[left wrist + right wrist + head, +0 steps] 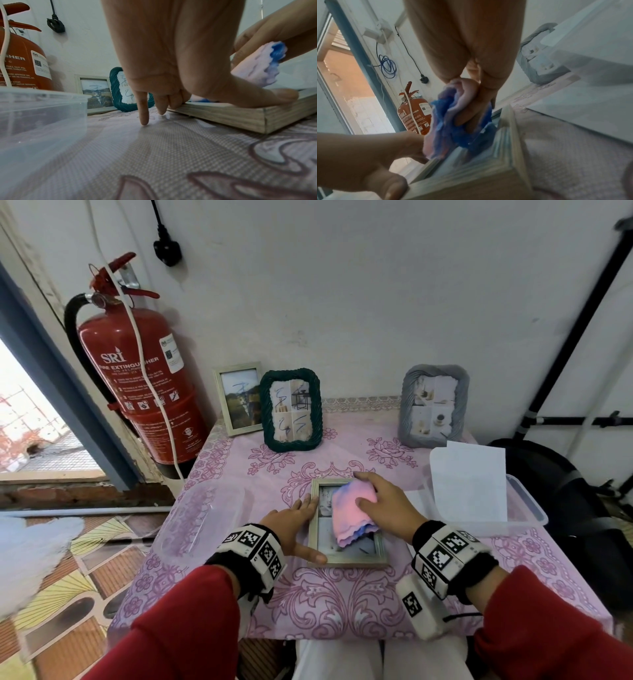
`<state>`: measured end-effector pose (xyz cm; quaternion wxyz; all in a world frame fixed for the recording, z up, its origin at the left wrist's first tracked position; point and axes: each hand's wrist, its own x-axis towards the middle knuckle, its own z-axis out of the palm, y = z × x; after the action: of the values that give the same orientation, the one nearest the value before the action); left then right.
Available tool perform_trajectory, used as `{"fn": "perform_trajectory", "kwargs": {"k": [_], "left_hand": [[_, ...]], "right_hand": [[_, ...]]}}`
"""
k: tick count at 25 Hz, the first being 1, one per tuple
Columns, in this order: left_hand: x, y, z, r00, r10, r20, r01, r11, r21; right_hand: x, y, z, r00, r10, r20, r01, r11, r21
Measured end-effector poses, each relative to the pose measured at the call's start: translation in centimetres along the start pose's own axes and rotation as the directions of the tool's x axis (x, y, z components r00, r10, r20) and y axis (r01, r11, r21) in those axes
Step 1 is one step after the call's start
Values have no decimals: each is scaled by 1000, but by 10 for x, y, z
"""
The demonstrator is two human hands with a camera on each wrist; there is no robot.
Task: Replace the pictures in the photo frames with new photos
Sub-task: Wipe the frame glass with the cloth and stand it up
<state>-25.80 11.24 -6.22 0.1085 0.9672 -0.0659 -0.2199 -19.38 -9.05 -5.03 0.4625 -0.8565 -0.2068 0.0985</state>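
Risk: the wooden frame (346, 522) lies flat near the table's (342, 604) front edge, w/ glass up. If the right hand (380, 505) pushes the pink-blue cloth (352, 508) too hard, the frame can slide toward that edge, or the glass can crack. The left hand (291, 525) only presses it: fingers straight along the left rail, thumb on the front-left corner, no real hold. The right hand's fingers curl over the cloth and hold it, approx. at the glass centre; the wrist view is blurry, so thumb position is unsure.
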Motion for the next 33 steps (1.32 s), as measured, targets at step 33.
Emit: {"fn": "perform_trajectory", "kwargs": {"k": [33], "left_hand": [[2,5,-13,997,-17,-76,-6,955,-296]], "right_hand": [[-9,33,-14,956,245,163,-276,940,199]]}}
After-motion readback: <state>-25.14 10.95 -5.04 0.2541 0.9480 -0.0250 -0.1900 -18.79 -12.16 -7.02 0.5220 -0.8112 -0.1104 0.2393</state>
